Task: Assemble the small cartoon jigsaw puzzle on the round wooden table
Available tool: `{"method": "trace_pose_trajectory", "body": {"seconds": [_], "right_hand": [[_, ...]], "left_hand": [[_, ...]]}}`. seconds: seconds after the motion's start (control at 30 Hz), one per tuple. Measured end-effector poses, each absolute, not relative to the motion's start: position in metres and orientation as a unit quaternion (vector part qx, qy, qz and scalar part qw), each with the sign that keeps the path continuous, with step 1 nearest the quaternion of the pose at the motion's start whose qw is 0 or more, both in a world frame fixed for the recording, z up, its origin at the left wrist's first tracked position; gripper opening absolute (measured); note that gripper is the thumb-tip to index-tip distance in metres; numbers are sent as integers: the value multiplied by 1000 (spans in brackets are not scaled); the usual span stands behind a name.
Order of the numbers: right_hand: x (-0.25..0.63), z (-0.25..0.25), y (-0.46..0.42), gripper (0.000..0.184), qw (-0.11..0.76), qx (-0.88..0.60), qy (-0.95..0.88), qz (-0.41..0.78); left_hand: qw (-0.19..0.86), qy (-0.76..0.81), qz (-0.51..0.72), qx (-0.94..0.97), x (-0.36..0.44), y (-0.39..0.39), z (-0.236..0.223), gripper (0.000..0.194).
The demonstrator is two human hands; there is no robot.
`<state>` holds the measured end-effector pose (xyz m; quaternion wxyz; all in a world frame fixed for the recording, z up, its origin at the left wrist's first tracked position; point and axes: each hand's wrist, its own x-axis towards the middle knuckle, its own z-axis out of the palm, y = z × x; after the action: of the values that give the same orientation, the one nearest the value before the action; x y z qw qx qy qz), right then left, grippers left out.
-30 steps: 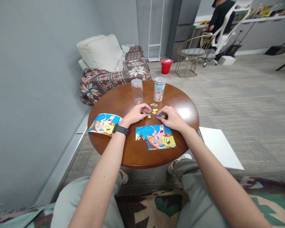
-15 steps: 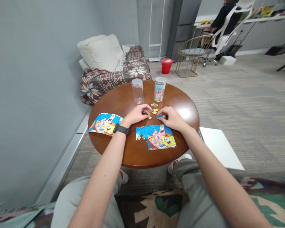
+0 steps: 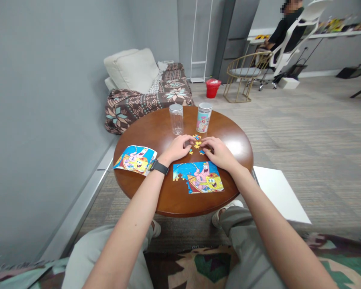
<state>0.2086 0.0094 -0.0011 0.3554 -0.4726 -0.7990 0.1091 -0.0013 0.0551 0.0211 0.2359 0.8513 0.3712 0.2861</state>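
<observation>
Two bare hands at a round wooden table (image 3: 168,196). A jigsaw puzzle (image 3: 203,178) lies flat on the near half of the table, showing a pink starfish and a yellow sponge in a boat under a blue sky. Most of it is joined: the sky, both figures and the right side look whole. The lower-left corner stays open, a stepped gap (image 3: 179,185) of bare wood with ragged tabs along its border. Going by that gap, what is left is a small scatter of loose pieces (image 3: 197,144), yellow and blue, lying just above the puzzle between the hands. Exact count too small to tell.

Left hand (image 3: 177,149), black wristband (image 3: 159,167) on its wrist: fingers half curled, tips down at the loose pieces. Right hand (image 3: 219,155): also half curled, fingertips reaching in toward a blue piece. The fingers hide whether either hand has hold of a piece; cannot tell.

A printed picture sheet (image 3: 135,159) of the same scene lies left of the puzzle, its edge slightly curled. A clear jar (image 3: 176,119) and a printed jar (image 3: 204,117) stand lidded at the far side.
</observation>
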Motion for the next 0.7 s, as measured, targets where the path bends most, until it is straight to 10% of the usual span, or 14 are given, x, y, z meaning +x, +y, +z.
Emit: {"method": "trace_pose_trajectory", "body": {"seconds": [0.7], "right_hand": [[204,-4,14,44,319,-498,-795,136]], "left_hand": [[151,452,227,849,-8,48,29,42]]}}
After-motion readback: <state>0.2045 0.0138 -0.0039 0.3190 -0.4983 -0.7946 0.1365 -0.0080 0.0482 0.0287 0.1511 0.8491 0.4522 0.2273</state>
